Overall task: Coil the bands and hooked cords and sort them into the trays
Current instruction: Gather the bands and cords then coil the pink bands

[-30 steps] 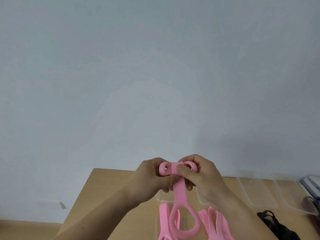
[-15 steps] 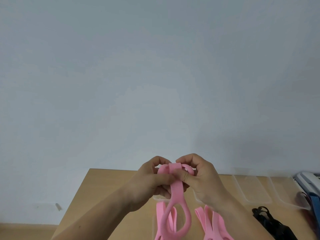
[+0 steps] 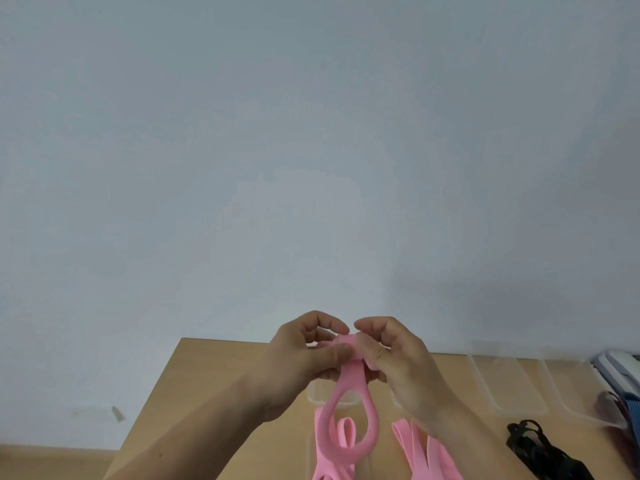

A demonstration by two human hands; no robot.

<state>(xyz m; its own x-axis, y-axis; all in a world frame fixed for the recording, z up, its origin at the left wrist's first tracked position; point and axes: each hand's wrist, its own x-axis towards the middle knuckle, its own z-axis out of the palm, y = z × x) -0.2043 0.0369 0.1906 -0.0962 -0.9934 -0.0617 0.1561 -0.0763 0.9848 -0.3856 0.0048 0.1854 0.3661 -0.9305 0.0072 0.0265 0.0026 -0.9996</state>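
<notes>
Pinching the top of a pink band [image 3: 349, 403] between thumb and fingers, the left hand [image 3: 304, 358] and the right hand [image 3: 398, 362] met above the far edge of the wooden table [image 3: 214, 393], fingers curled, both gripping the wound part. The band's free loop hung down over a clear tray [image 3: 322, 398]. More pink bands [image 3: 415, 448] lay just right of that loop, black cords [image 3: 543, 452] farther right.

Left hand [image 3: 301, 355] and right hand [image 3: 394, 355] raised together, fingertips nearly touching, each grip pinched on pink band [image 3: 349, 396]
</notes>
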